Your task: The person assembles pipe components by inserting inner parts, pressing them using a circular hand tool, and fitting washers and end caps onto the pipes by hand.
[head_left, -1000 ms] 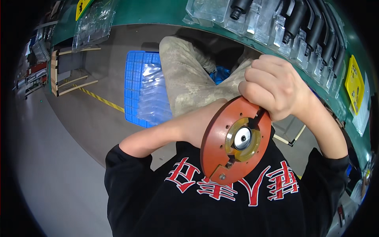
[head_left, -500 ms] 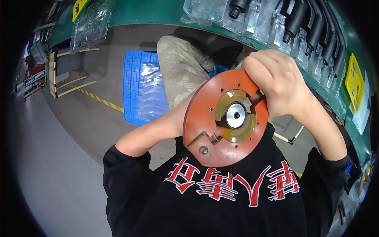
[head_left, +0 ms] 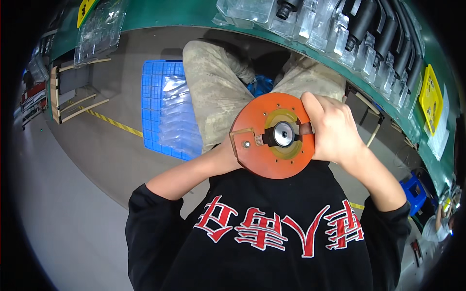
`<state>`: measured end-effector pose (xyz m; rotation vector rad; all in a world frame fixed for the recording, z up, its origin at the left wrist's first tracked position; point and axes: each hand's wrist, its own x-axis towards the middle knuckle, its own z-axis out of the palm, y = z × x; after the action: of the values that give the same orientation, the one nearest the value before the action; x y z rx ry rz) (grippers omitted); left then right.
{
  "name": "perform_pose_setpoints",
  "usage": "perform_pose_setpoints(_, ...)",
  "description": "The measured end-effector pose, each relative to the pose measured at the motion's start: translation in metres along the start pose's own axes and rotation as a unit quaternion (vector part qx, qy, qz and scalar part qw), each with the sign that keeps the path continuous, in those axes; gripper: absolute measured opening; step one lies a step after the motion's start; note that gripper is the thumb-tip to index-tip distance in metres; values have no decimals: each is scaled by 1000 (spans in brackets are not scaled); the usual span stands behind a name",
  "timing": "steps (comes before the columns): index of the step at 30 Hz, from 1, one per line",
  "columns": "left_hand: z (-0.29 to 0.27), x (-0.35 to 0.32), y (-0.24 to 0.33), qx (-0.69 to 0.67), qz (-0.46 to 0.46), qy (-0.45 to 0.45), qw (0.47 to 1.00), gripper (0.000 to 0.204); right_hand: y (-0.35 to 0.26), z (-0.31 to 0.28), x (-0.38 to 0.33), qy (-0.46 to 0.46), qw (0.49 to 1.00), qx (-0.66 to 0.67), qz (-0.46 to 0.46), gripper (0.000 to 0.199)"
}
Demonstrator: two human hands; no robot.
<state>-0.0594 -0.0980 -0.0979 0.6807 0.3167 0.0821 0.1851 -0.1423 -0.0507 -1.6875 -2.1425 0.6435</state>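
I hold a round orange-brown disc (head_left: 257, 162) in front of my chest, its face turned up to the camera. A shiny metal hub (head_left: 283, 134) sits in a yellowish ring at its middle, and a small notch with a tab is at its left edge. My right hand (head_left: 335, 128) grips the disc's right rim, thumb lying across the top edge. My left hand (head_left: 224, 156) is under the disc's left side, mostly hidden behind it. Below the disc are my black shirt with red characters and, above it, my knees in pale trousers.
A blue crate (head_left: 150, 82) with clear plastic bags stands on the floor to my left. A green workbench edge (head_left: 204, 17) curves overhead, carrying clear trays of black cylindrical parts (head_left: 374, 29). A wooden frame (head_left: 73, 99) and striped floor tape (head_left: 116, 123) lie far left.
The disc has tipped from nearly edge-on to facing the camera and turned clockwise, bringing its notch from the lower edge to the left. Both hands stayed on it.
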Motion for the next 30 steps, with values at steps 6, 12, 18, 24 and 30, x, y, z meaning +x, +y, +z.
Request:
perform_pose_setpoints(6,18,9,0,123,42,114,985,57,-22,-4,-18,-7,993,38,107,29)
perform_pose_setpoints(12,23,24,31,231,55,68,969,53,-11,-11,-14,34,999,1,8,26)
perform_pose_setpoints(18,13,45,40,372,152,-127,907,52,-1,-21,29,108,960,-77,-245,18)
perform_pose_setpoints(24,4,39,52,383,158,-137,900,50,0,-28,51,91,925,-115,-352,20)
perform_pose_setpoints(30,2,35,53,342,128,-114,924,50,11,-20,47,108,943,-133,-286,16)
